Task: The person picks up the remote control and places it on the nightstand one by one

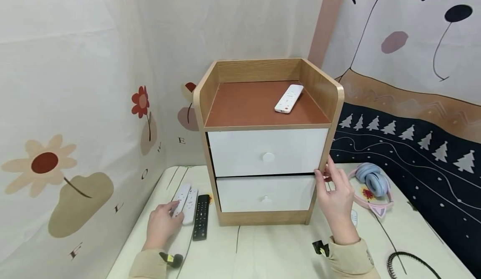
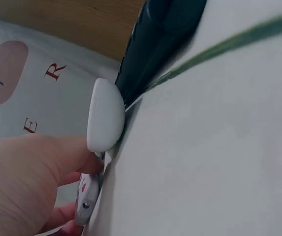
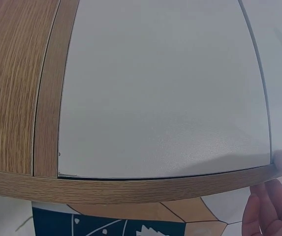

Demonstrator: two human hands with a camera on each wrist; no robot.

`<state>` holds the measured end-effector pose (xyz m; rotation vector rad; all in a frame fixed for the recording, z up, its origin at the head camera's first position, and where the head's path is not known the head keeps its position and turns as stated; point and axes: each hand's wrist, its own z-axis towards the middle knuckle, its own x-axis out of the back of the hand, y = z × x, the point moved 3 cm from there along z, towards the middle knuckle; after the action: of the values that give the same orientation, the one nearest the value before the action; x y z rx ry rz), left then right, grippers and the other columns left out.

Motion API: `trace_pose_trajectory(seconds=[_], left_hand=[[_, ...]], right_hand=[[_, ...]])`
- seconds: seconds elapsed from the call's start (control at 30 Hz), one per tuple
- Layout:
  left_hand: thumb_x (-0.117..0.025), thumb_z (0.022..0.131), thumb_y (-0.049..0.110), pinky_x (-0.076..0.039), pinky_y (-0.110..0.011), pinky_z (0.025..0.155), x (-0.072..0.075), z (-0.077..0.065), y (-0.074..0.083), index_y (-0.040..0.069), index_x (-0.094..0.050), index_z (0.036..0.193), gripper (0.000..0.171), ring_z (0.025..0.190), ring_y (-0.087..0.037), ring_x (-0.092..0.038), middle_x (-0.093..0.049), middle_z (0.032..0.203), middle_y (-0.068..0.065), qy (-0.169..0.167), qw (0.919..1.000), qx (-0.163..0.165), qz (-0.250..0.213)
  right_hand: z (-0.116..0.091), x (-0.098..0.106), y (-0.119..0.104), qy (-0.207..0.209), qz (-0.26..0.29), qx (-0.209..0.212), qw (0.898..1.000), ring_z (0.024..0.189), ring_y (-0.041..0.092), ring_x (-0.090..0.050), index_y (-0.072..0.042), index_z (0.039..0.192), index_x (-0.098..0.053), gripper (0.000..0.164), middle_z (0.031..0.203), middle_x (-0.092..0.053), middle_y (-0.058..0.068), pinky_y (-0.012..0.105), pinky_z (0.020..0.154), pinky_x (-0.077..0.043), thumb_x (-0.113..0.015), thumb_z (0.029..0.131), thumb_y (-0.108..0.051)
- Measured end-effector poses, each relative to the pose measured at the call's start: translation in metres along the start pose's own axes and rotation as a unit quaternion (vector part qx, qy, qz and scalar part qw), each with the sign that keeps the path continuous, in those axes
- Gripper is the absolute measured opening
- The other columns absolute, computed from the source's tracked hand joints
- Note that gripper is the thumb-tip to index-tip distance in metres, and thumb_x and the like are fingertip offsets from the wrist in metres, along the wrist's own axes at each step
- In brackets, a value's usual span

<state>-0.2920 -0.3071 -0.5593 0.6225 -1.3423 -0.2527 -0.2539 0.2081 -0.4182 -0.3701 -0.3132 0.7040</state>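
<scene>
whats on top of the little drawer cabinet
One white remote lies on the reddish-brown top of the cabinet, near its right wall. Both drawers look closed, so their insides are hidden. The right hand touches the cabinet's right front edge.

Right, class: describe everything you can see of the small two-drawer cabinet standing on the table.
The cabinet stands upright on the pale table, near the back wall. Its frame looks like light wood-grain board, with raised sides and back around a reddish-brown top. Two white drawer fronts, each with a small round white knob, are shut. A white remote lies on the top. The right hand touches its front right edge with straight fingers; a black remote lies near its lower left corner.
</scene>
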Motion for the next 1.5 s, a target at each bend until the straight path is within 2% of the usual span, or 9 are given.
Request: trace_pose_trajectory(seconds=[0.43, 0.6, 0.73, 0.93, 1.03, 1.13, 1.23, 1.37, 1.5], left_hand=[[-0.076, 0.092, 0.026, -0.053, -0.065, 0.102, 0.003, 0.0, 0.0, 0.008, -0.066, 0.151, 0.063, 0.121, -0.046, -0.066, -0.067, 0.134, -0.029, -0.009, 0.9996, 0.016, -0.019], [-0.075, 0.089, 0.026, -0.054, -0.062, 0.098, 0.006, -0.001, -0.001, 0.008, -0.071, 0.145, 0.058, 0.118, -0.045, -0.068, -0.071, 0.13, -0.028, 0.016, 0.9985, 0.024, -0.046], [-0.077, 0.089, 0.027, -0.055, -0.056, 0.092, 0.01, -0.001, 0.004, 0.006, -0.076, 0.137, 0.052, 0.11, -0.039, -0.07, -0.074, 0.124, -0.025, 0.038, 0.9978, 0.01, -0.053], [-0.08, 0.088, 0.027, -0.053, -0.043, 0.081, 0.029, -0.007, 0.024, 0.008, -0.081, 0.129, 0.045, 0.103, -0.035, -0.071, -0.076, 0.121, -0.024, 0.084, 0.9942, -0.022, -0.062], [-0.082, 0.087, 0.026, -0.048, -0.035, 0.073, 0.041, -0.011, 0.037, 0.009, -0.083, 0.124, 0.04, 0.092, -0.031, -0.069, -0.078, 0.112, -0.021, 0.123, 0.9894, -0.045, -0.063], [-0.084, 0.085, 0.025, -0.043, -0.033, 0.071, 0.053, -0.017, 0.052, 0.011, -0.086, 0.118, 0.035, 0.086, -0.027, -0.065, -0.077, 0.103, -0.016, 0.172, 0.9799, -0.074, -0.069], [-0.087, 0.082, 0.021, -0.043, -0.035, 0.073, 0.067, -0.024, 0.071, 0.012, -0.088, 0.112, 0.031, 0.086, -0.028, -0.067, -0.076, 0.1, -0.014, 0.223, 0.965, -0.103, -0.092], [-0.089, 0.078, 0.016, -0.043, -0.033, 0.073, 0.088, -0.029, 0.097, 0.011, -0.088, 0.108, 0.03, 0.082, -0.029, -0.069, -0.075, 0.096, -0.013, 0.281, 0.9379, -0.155, -0.131], [-0.089, 0.077, 0.012, -0.037, -0.021, 0.068, 0.108, -0.031, 0.122, 0.008, -0.089, 0.105, 0.029, 0.079, -0.022, -0.063, -0.071, 0.089, -0.012, 0.326, 0.9054, -0.217, -0.163]], right_hand=[[0.001, 0.001, -0.002, -0.004, 0.0, -0.004, 1.0, 0.084, 0.032, -0.063, -0.002, 0.153, -0.063, 0.066, 0.095, -0.071, 0.024, -0.003, 0.09, -0.042, -0.081, 0.09, 0.008], [0.002, 0.0, -0.002, -0.004, 0.003, 0.0, 1.0, 0.084, 0.032, -0.063, -0.001, 0.152, -0.063, 0.065, 0.094, -0.071, 0.024, -0.003, 0.09, -0.043, -0.081, 0.09, 0.008], [0.002, 0.001, -0.003, -0.008, -0.002, -0.005, 1.0, 0.084, 0.03, -0.064, -0.002, 0.153, -0.062, 0.066, 0.095, -0.072, 0.024, -0.003, 0.09, -0.043, -0.081, 0.091, 0.007], [0.002, 0.002, -0.005, -0.003, -0.006, -0.005, 1.0, 0.083, 0.029, -0.065, -0.004, 0.153, -0.063, 0.068, 0.096, -0.073, 0.022, -0.002, 0.089, -0.043, -0.082, 0.089, 0.008], [0.0, 0.002, -0.004, -0.006, -0.006, -0.009, 1.0, 0.083, 0.022, -0.064, -0.004, 0.154, -0.063, 0.068, 0.096, -0.072, 0.022, -0.002, 0.089, -0.043, -0.082, 0.09, 0.008], [-0.002, 0.002, -0.002, -0.011, -0.009, -0.016, 1.0, 0.086, 0.011, -0.062, -0.005, 0.154, -0.062, 0.066, 0.097, -0.072, 0.023, -0.002, 0.089, -0.043, -0.082, 0.092, 0.005], [-0.002, 0.001, -0.002, -0.009, -0.012, -0.012, 1.0, 0.084, 0.015, -0.064, -0.006, 0.155, -0.062, 0.067, 0.097, -0.073, 0.022, -0.002, 0.088, -0.043, -0.082, 0.091, 0.005], [0.0, 0.002, -0.005, -0.002, -0.01, -0.006, 1.0, 0.082, 0.028, -0.065, -0.006, 0.154, -0.063, 0.069, 0.097, -0.074, 0.02, -0.002, 0.088, -0.043, -0.083, 0.089, 0.007], [0.001, 0.002, -0.005, -0.006, -0.01, -0.008, 1.0, 0.083, 0.027, -0.064, -0.006, 0.155, -0.063, 0.068, 0.097, -0.074, 0.021, -0.002, 0.088, -0.043, -0.083, 0.091, 0.006]])
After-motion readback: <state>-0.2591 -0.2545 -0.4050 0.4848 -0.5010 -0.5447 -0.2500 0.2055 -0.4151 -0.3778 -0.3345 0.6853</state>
